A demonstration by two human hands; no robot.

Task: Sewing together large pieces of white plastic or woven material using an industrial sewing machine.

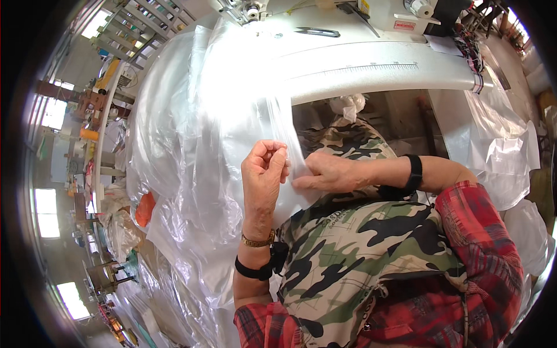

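Observation:
A large sheet of clear plastic film (pixel 220 139) drapes from the sewing machine table over my left side, its folded edge running down between my hands. My left hand (pixel 264 171) is closed over the film, thumb pressed against curled fingers, and what is in the pinch is hidden. Just to its right, my right hand (pixel 333 173) grips the film's edge between thumb and fingers. Above both hands, the machine's needle area (pixel 253 13) sits at the top under a bright glare that washes out the film there.
Thread snips (pixel 316 32) lie on the white table (pixel 360 61), which has a ruler scale along its front. More film (pixel 499 139) hangs at the right. An orange-red piece (pixel 144 210) lies among the plastic at left. A camouflage apron (pixel 348 249) covers my lap.

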